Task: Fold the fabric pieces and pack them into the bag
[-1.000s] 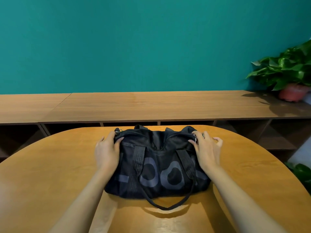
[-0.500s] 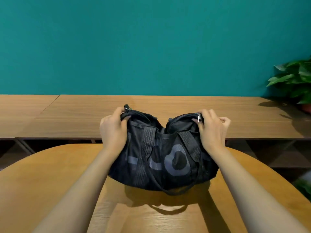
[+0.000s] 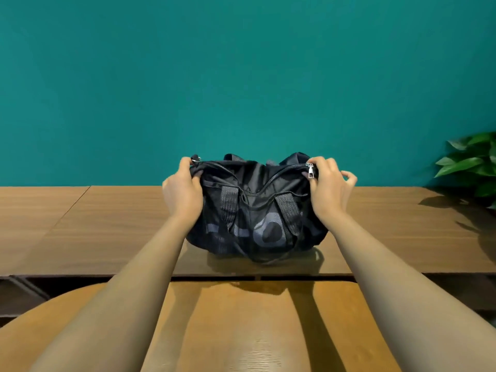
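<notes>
Both ends of the black nylon duffel bag (image 3: 255,210) are pinched, left hand (image 3: 182,189) at one, right hand (image 3: 327,189) by the zip pull (image 3: 310,171); it hangs beyond the far edge of the round wooden table (image 3: 241,331); sagging cloth could slip free and drop.

There was one black bag (image 3: 255,210), held by two hands, one left hand (image 3: 182,189) and one right hand (image 3: 328,189). It carried one silver zipper pull (image 3: 310,171) and two grey straps (image 3: 229,205) on its near face. Elsewhere there were one round table (image 3: 241,331), one long wooden counter (image 3: 389,224) and one leafy plant (image 3: 472,162).
</notes>
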Available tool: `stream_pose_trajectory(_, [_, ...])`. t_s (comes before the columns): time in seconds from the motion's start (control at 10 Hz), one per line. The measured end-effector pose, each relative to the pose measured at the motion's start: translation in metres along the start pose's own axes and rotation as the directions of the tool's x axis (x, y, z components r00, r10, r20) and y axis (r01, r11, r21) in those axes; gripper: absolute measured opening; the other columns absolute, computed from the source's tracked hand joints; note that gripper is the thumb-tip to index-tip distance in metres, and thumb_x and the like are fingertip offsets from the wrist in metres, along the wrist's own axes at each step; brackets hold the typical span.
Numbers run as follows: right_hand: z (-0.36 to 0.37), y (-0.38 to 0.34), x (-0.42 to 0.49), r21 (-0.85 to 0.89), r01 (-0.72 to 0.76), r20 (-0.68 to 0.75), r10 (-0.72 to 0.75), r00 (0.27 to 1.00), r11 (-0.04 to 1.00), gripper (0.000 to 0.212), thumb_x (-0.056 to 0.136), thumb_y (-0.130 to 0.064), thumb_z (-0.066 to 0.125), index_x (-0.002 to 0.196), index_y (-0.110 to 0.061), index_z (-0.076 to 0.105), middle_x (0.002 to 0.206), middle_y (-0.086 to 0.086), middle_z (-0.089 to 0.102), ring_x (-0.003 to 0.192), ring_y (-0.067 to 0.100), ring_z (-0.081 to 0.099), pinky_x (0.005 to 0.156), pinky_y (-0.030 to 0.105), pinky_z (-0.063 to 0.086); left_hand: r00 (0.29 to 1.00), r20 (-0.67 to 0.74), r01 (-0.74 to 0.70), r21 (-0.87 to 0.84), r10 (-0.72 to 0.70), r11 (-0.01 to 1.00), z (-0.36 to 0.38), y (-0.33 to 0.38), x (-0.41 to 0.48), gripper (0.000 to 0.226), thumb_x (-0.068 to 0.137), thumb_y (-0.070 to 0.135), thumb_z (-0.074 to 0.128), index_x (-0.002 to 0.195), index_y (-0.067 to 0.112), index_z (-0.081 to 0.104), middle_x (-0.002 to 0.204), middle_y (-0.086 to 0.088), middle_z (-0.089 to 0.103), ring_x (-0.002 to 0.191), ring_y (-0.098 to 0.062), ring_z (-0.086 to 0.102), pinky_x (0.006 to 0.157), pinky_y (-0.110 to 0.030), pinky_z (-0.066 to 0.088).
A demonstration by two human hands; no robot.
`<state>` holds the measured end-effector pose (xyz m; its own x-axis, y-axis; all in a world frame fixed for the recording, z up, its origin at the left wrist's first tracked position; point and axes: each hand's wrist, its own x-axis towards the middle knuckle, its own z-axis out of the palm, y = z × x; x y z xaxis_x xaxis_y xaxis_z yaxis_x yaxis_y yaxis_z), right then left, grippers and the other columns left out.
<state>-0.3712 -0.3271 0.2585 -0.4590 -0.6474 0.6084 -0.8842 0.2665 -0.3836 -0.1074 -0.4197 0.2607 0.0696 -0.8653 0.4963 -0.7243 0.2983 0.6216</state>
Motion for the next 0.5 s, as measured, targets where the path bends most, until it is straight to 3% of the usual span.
stream_pose_trajectory(0.1, [0.033,0.014,-0.02,-0.124,-0.055,0.296,0.089,0.951,0.991,0.037,0.1,-0.026,0.053,0.136,-0.029,0.048,0.133,0.002,0.054,0.119,0.022,0.053,0.11,0.049,0.02,0.978,0.202,0.027,0.133,-0.054,0.991,0.035,-0.027,-0.019,0.028,0.101,0.013,0.046,0.129,0.018,0.046,0.097,-0.016,0.069,0.087,-0.033,0.058,0.096,-0.049,0.042])
stream_pose_trajectory(0.2, [0.057,0.029,-0.048,-0.215,-0.025,0.648,0.162,0.744,0.976,0.051,0.103,-0.049,0.033,0.152,-0.033,0.028,0.161,0.0,0.022,0.144,0.025,0.029,0.113,0.064,0.009,0.862,0.485,-0.004,0.296,-0.146,0.955,0.061,-0.055,-0.045,0.047,0.104,0.024,0.041,0.15,0.029,0.029,0.155,-0.008,0.036,0.137,-0.026,0.04,0.114,-0.065,0.007])
stream_pose_trajectory(0.3, [0.065,0.039,-0.071,-0.255,0.03,0.783,0.188,0.593,0.966,0.061,0.101,-0.06,0.022,0.156,-0.035,0.013,0.165,-0.002,0.004,0.15,0.028,0.007,0.112,0.068,0.003,0.785,0.597,-0.121,0.408,-0.164,0.905,0.068,-0.072,-0.057,0.054,0.105,0.033,0.035,0.155,0.035,0.014,0.164,0.001,-0.006,0.151,-0.022,0.005,0.111,-0.071,-0.001])
stream_pose_trajectory(0.4, [0.059,0.035,-0.08,-0.263,0.077,0.767,0.16,0.622,0.962,0.061,0.101,-0.059,0.021,0.156,-0.034,0.01,0.165,-0.002,0.004,0.151,0.027,0.006,0.113,0.066,0.003,0.769,0.621,-0.195,0.455,-0.152,0.869,0.06,-0.069,-0.06,0.055,0.106,0.037,0.033,0.155,0.036,0.009,0.164,-0.003,-0.012,0.151,-0.026,-0.002,0.111,-0.07,-0.002])
stream_pose_trajectory(0.5, [0.045,0.026,-0.081,-0.189,0.101,0.743,0.075,0.665,0.977,0.058,0.102,-0.056,0.024,0.156,-0.035,0.014,0.165,-0.004,0.008,0.15,0.025,0.01,0.116,0.061,0.005,0.768,0.633,-0.238,0.421,-0.096,0.875,0.046,-0.058,-0.061,0.055,0.105,0.038,0.035,0.155,0.034,0.012,0.164,-0.003,-0.003,0.15,-0.025,0.004,0.112,-0.069,-0.002])
